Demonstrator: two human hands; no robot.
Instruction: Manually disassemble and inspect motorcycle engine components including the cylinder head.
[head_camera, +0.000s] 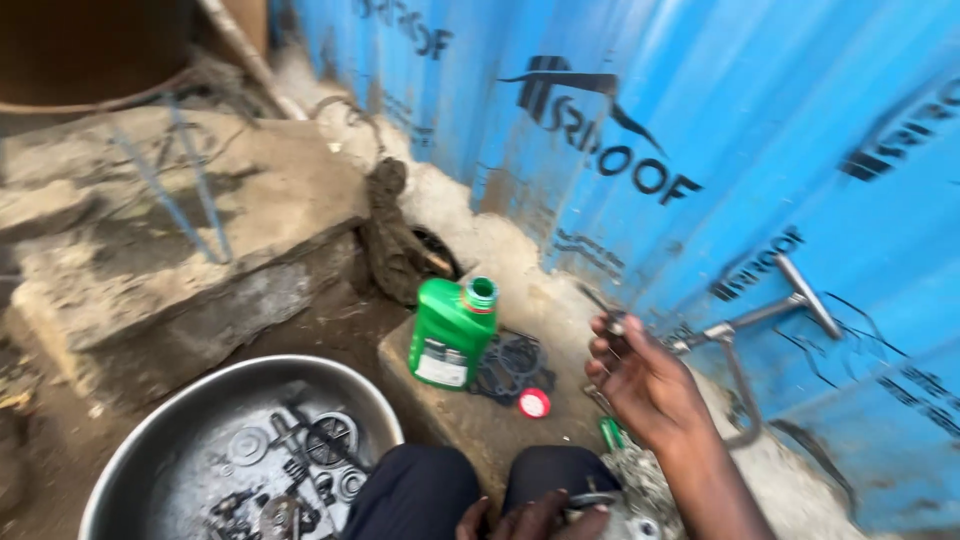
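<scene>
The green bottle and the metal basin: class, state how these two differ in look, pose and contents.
The green bottle is a small plastic thing standing upright on the concrete slab; the metal basin is wide, round and grey, lower down beside the slab. The bottle has an open neck, its red cap lying nearby; the basin lies open and holds gears and other dark metal parts. Both stand untouched by either hand.

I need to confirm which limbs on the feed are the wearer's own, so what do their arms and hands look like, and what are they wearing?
Both hands are bare, with no gloves. The right hand and its forearm show no sleeve, watch or band. Only the fingers of the left hand show at the bottom edge, so its arm is out of view. Dark navy trousers cover the knees below them.
</scene>
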